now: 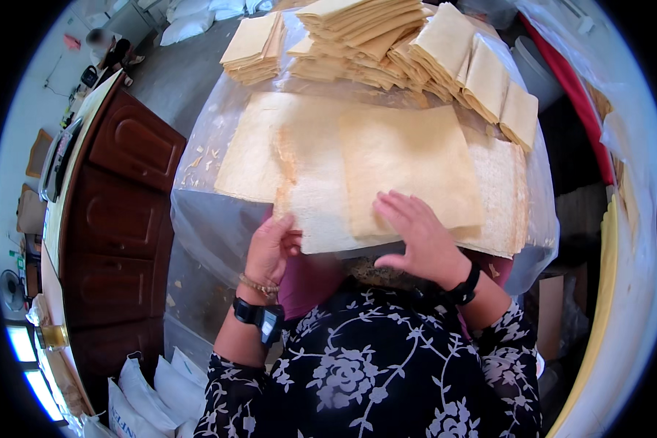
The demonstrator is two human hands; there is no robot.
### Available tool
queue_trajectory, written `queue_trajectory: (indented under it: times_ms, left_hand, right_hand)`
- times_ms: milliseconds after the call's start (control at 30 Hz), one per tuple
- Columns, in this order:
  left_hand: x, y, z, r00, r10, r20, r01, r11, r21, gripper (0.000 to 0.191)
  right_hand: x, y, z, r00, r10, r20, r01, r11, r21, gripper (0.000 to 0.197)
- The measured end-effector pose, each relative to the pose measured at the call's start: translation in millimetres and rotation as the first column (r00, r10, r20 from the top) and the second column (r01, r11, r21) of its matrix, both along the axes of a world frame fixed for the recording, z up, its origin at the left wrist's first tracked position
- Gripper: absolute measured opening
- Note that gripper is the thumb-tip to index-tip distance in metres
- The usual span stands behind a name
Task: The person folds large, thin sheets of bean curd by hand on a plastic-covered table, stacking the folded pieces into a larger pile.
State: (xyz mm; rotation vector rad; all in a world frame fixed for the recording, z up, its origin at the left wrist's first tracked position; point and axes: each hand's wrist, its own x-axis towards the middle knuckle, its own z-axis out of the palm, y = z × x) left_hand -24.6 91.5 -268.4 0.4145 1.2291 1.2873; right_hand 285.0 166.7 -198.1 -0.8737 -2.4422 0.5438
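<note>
Thin pale-yellow sheets, perhaps dried bean curd skin, lie on a plastic-covered table. My left hand (274,243) pinches the near left corner of a pale sheet (317,202), whose left edge is rough and brownish. A smaller, yellower sheet (410,164) lies over its right part. My right hand (416,235) is spread, fingers apart, at the near edge of this yellower sheet; whether it touches is unclear. Beneath, further sheets show as a left stack (246,153) and a right stack (503,191) with a brownish edge.
Folded sheets stand in a large pile (361,27) at the back, a small pile (252,49) at back left and a row (487,82) at right. Clear plastic (213,219) drapes the table. A dark red wooden cabinet (120,219) and white sacks (142,394) are left; a person (112,52) sits far off.
</note>
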Motion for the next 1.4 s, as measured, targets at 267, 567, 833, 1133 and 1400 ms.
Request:
queue_trajectory:
  times_ms: [267,567,833,1133,1400]
  left_hand:
    - [52.7,-15.0,26.9,0.98,-0.191,0.049,0.196,0.973,-0.12,0.02]
    - [72.8,-11.8,6.8,0.985,-0.155,0.072,0.16,0.985,-0.069,0.023]
    - [92.2,-13.8,21.6,0.963,-0.241,0.118,0.25,0.966,-0.065,0.03]
    - [106.4,-19.8,84.6,0.702,-0.708,-0.074,0.71,0.689,0.147,0.041]
    - [41.5,34.1,139.1,0.122,0.227,-0.966,0.742,0.626,0.241,0.05]
  right_hand:
    - [39.8,-19.3,-20.1,0.992,-0.114,-0.048,0.107,0.986,-0.13,0.083]
    - [37.0,4.0,-36.6,0.962,-0.256,0.094,0.223,0.938,0.265,0.054]
    - [48.6,-21.9,-26.1,0.99,-0.139,0.01,0.13,0.949,0.286,0.042]
    - [69.5,-22.8,-38.0,0.976,-0.213,-0.036,0.214,0.933,0.29,0.034]
    - [148.6,-32.6,-17.2,0.946,-0.283,-0.156,0.275,0.959,-0.071,0.026]
